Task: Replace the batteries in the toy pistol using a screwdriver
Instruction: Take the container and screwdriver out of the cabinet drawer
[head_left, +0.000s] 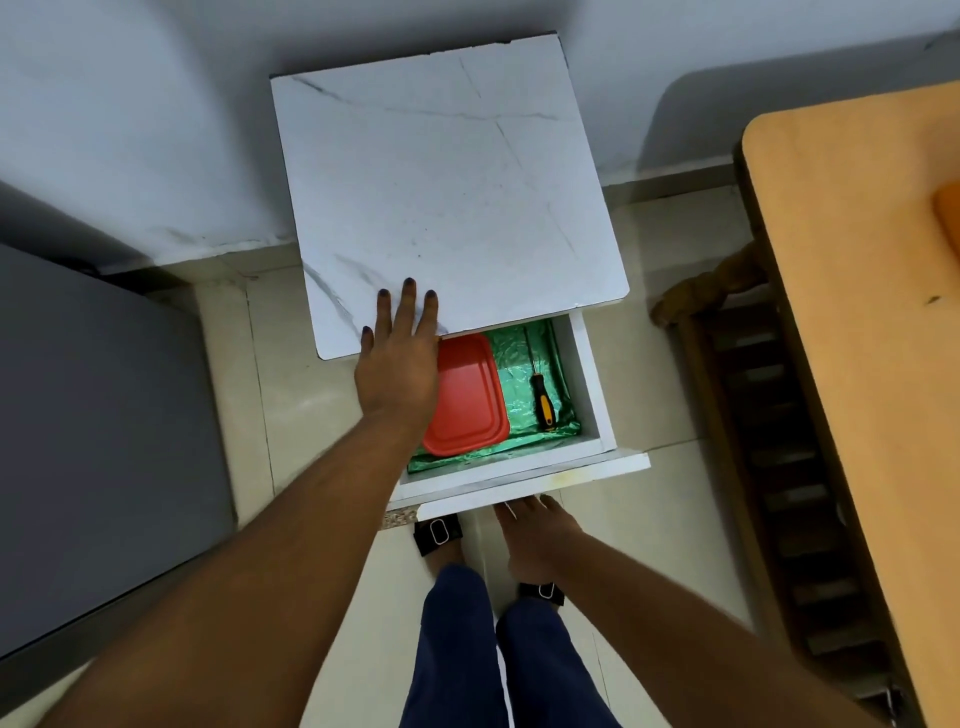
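Observation:
A white marble-patterned side table (447, 171) has its drawer (592, 384) pulled out toward me. Inside the drawer, on green foil lining, a screwdriver (542, 396) with a black and yellow handle lies at the right. A red lidded box (470, 400) sits at the left. My left hand (400, 353) rests flat on the front edge of the table top, fingers straight, over part of the red box. My right hand (537, 532) is under the drawer's front panel, and its fingertips are hidden by the panel. No toy pistol is in view.
A grey cabinet (104, 441) stands at the left. An orange-covered bed (872, 322) with a wooden frame (769, 467) stands at the right. My legs and sandalled feet (439, 532) are on the tiled floor just in front of the drawer.

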